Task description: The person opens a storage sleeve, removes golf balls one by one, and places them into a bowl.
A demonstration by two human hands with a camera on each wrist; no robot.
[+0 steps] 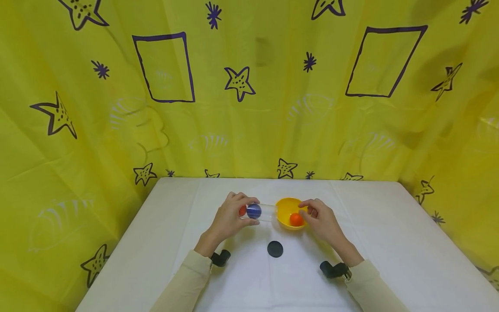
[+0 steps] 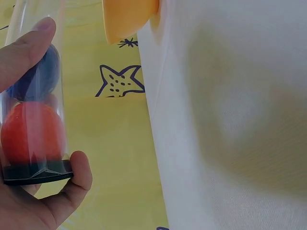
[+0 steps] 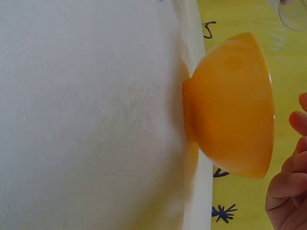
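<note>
My left hand (image 1: pixel 231 214) grips a clear tube (image 1: pixel 269 212), which lies nearly level in the head view with its mouth by the yellow bowl (image 1: pixel 282 221). Inside the tube sit a blue ball (image 1: pixel 254 211) and a red ball (image 2: pixel 33 132). A black cap (image 2: pixel 38 172) closes the tube's end, cupped by the left fingers. An orange ball (image 1: pixel 296 219) rests in the bowl. Over the bowl's right rim hovers my right hand (image 1: pixel 321 219), its fingers loosely bent with nothing between them; the thumb tip overlaps the orange ball's edge in the head view.
A black disc (image 1: pixel 275 249) lies flat on the white-covered table (image 1: pixel 249 286) in front of the bowl. Behind the table and at both sides hangs a yellow curtain (image 1: pixel 269 130) with printed stars. Both wrists wear black camera mounts (image 1: pixel 333 269).
</note>
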